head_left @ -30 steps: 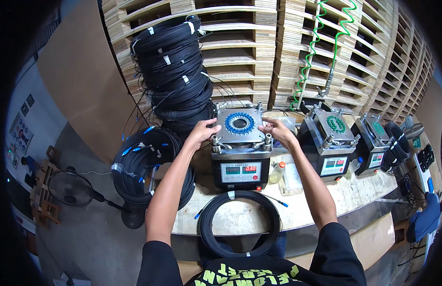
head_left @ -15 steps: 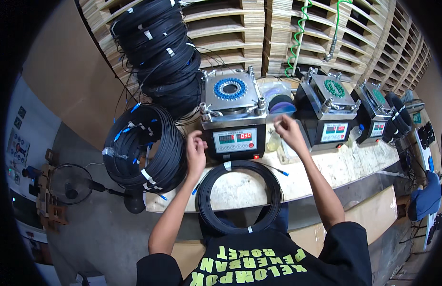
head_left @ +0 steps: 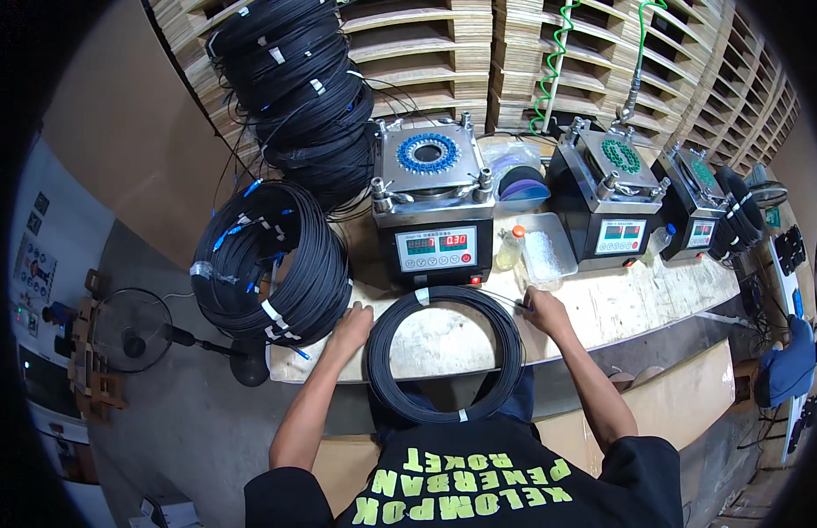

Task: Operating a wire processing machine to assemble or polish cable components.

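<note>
A coil of thin black cable point(head_left: 515, 352), bound with white tape, rests over the near edge of the table in front of me. To its right, my right hand point(head_left: 548, 314) is closed on the cable end that runs out from the coil's top; its blue connector is hidden by the fingers. On the coil's left side my left hand point(head_left: 353, 327) is closed with curled fingers, low by the table edge. What it holds, if anything, is hidden. Behind the coil stands a polishing machine point(head_left: 437, 253) with a ring of blue connectors point(head_left: 428, 152) on its steel top.
A big stack of black cable coils point(head_left: 307, 273) stands at left, with a taller pile point(head_left: 294, 97) behind. Two more machines point(head_left: 615, 233) with green parts are at right. A plastic tray point(head_left: 549, 251), a small orange-capped bottle point(head_left: 511, 250) and polishing discs point(head_left: 523, 187) lie between.
Both hands have come down toward me from beside the machine to the coil's two sides. My right hand has taken hold of the cable end. The left connector no longer shows.
</note>
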A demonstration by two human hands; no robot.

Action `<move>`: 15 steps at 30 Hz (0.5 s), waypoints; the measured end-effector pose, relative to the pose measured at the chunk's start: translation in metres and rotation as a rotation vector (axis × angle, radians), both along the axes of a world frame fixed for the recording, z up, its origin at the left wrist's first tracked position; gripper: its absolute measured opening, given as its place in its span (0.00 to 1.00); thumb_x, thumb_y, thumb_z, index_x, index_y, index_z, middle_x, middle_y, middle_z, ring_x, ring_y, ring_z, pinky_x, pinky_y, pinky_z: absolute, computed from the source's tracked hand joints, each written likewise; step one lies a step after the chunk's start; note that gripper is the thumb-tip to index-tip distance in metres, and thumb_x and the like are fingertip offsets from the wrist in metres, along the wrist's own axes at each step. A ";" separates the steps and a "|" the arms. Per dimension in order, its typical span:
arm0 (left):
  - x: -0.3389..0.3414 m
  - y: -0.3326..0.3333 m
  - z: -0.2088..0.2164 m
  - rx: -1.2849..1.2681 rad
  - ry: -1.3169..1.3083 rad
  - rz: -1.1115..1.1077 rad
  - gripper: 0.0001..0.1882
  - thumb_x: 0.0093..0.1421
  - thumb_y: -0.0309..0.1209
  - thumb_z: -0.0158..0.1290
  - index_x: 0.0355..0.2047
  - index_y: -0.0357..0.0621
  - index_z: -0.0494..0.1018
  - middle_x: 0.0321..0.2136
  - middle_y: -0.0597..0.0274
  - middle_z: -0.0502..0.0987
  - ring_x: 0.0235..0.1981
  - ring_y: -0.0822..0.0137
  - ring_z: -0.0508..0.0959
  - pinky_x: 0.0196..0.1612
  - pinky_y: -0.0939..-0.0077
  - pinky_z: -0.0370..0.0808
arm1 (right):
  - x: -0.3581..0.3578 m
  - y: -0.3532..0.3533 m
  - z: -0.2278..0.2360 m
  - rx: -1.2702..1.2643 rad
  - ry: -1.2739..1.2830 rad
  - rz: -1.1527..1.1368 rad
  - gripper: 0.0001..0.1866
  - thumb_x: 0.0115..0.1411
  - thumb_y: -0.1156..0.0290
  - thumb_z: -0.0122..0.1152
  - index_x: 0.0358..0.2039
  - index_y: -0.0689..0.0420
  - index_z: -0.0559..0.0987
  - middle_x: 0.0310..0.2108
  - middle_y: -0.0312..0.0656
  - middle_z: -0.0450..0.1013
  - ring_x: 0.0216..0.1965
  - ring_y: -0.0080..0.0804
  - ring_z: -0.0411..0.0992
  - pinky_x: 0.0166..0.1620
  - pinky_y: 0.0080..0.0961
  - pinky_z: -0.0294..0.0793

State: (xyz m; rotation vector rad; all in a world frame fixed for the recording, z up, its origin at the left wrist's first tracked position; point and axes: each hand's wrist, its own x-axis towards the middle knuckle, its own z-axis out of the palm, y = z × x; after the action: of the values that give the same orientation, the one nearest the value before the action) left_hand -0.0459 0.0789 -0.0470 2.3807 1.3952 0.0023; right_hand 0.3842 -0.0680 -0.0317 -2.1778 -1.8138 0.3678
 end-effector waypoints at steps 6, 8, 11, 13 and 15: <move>0.006 0.004 0.021 -0.098 -0.122 0.065 0.12 0.62 0.22 0.50 0.46 0.35 0.70 0.25 0.45 0.79 0.27 0.48 0.80 0.33 0.54 0.77 | -0.026 0.008 0.074 0.240 0.463 0.038 0.10 0.54 0.77 0.66 0.35 0.63 0.76 0.24 0.46 0.75 0.27 0.35 0.75 0.33 0.31 0.74; 0.010 0.000 0.055 -0.327 -0.377 0.139 0.12 0.63 0.20 0.48 0.47 0.36 0.74 0.21 0.54 0.78 0.21 0.71 0.78 0.25 0.70 0.76 | -0.036 0.013 0.088 0.385 0.585 0.052 0.10 0.55 0.80 0.64 0.39 0.62 0.80 0.22 0.40 0.73 0.25 0.21 0.68 0.31 0.22 0.71; 0.018 -0.002 0.092 -0.408 -0.498 0.194 0.13 0.64 0.20 0.48 0.49 0.36 0.75 0.23 0.56 0.80 0.21 0.72 0.78 0.25 0.72 0.76 | -0.054 0.028 0.093 0.335 0.734 0.132 0.09 0.56 0.80 0.63 0.39 0.61 0.81 0.23 0.38 0.74 0.25 0.21 0.69 0.31 0.22 0.71; 0.023 0.007 0.103 -0.484 -0.497 0.148 0.12 0.67 0.23 0.49 0.48 0.35 0.76 0.29 0.58 0.82 0.24 0.72 0.79 0.30 0.75 0.78 | -0.065 0.039 0.088 0.333 0.752 0.175 0.10 0.57 0.79 0.65 0.41 0.60 0.82 0.24 0.36 0.75 0.25 0.20 0.69 0.31 0.21 0.70; 0.038 0.007 0.118 -0.734 -0.750 0.042 0.14 0.69 0.28 0.50 0.49 0.34 0.77 0.38 0.56 0.82 0.32 0.72 0.81 0.39 0.77 0.78 | -0.079 0.046 0.093 0.347 0.795 0.188 0.10 0.58 0.77 0.66 0.42 0.59 0.83 0.24 0.36 0.74 0.27 0.19 0.69 0.32 0.19 0.70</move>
State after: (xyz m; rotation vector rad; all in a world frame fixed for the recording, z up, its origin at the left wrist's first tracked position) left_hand -0.0078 0.0858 0.0705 1.4970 0.8647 0.3051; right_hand 0.3052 -0.0216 0.0614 -1.3426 -1.4684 0.7610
